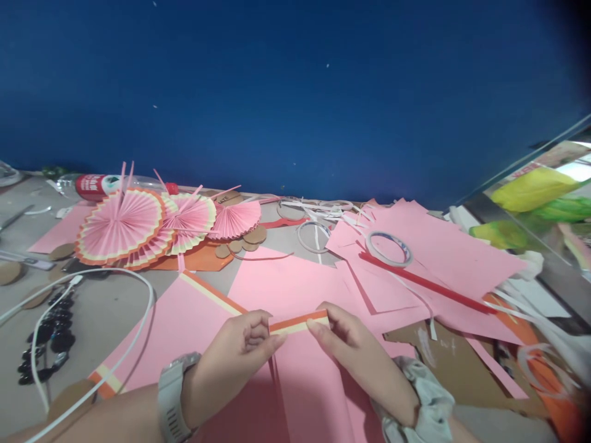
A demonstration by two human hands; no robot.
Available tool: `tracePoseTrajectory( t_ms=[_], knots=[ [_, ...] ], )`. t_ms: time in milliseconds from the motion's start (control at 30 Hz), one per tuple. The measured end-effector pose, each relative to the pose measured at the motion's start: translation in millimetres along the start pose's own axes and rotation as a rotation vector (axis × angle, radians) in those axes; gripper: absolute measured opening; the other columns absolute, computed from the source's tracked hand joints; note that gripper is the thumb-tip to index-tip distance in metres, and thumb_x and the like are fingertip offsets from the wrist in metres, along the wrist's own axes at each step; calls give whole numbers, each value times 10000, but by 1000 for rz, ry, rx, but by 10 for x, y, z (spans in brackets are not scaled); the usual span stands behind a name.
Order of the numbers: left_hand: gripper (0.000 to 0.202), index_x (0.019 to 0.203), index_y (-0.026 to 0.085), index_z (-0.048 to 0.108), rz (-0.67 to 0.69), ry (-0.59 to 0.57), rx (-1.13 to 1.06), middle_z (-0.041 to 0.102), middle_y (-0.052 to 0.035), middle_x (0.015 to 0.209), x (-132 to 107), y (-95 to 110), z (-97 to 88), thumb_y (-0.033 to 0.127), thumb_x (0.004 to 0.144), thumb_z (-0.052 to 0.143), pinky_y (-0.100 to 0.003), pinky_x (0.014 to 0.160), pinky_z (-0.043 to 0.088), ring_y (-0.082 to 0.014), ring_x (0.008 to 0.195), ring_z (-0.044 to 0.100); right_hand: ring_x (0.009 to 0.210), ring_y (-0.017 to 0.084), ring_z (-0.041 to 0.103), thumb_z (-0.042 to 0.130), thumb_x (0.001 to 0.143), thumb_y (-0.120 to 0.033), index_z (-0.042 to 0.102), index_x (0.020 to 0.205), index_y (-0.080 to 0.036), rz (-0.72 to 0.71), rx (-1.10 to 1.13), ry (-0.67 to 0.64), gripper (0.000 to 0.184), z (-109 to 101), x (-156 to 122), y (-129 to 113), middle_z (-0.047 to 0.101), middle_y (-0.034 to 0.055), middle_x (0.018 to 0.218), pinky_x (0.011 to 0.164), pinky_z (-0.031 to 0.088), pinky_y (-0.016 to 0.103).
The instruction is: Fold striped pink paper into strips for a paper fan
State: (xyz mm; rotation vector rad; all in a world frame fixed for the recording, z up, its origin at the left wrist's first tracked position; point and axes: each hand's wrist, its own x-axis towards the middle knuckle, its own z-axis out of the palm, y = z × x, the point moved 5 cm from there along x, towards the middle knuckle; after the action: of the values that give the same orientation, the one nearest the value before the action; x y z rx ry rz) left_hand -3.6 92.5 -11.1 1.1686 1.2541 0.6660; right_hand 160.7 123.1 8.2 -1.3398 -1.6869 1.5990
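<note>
Both hands pinch the folded top edge of a pink paper sheet (300, 381) with an orange and cream border strip (298, 322). My left hand (235, 360), with a grey watch on its wrist, grips the strip's left end, fingers curled. My right hand (355, 357), a grey scrunchie on its wrist, pinches the right end. The sheet hangs down from the fold toward me over the table.
Finished pink paper fans (138, 224) lie at the back left beside a red-labelled bottle (99, 184). A tape roll (388, 247) rests on loose pink sheets (438, 258) at right. A white cable (115, 344) and black beads (50, 341) lie at left. Paper scraps clutter the back.
</note>
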Motion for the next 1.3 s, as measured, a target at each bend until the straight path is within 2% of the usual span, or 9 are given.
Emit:
tracePoseTrajectory(
  t_ms=[267, 467, 767, 1300],
  knots=[
    [355, 626, 190, 377, -44, 2, 108, 249, 85, 533, -13, -10, -8, 456, 851, 448, -204, 440, 175, -83, 487, 234, 573, 100, 285, 459, 879, -406, 472, 728, -180, 6, 6, 44, 272, 47, -4, 46, 316, -46, 640, 517, 285, 215],
    [320, 658, 181, 429, -54, 0, 119, 385, 64, 570, -23, 83, -20, 414, 876, 405, -193, 500, 280, -91, 528, 366, 586, 104, 307, 470, 873, -411, 446, 740, -187, 3, -5, 54, 262, 40, 32, 106, 329, -49, 645, 541, 298, 224],
    [356, 635, 188, 377, -51, -2, 198, 268, 68, 578, -24, 48, -54, 435, 890, 367, -221, 491, 229, -96, 535, 269, 577, 102, 295, 457, 879, -423, 415, 731, -193, -1, -26, 54, 277, 53, 31, 158, 310, -55, 636, 536, 281, 233],
    [357, 657, 194, 363, 14, -24, 237, 258, 66, 592, -18, 38, -64, 446, 910, 338, -233, 496, 231, -98, 540, 247, 591, 103, 325, 476, 877, -401, 434, 731, -192, 10, -34, 31, 258, 49, 29, 183, 348, -51, 641, 552, 298, 234]
  ],
)
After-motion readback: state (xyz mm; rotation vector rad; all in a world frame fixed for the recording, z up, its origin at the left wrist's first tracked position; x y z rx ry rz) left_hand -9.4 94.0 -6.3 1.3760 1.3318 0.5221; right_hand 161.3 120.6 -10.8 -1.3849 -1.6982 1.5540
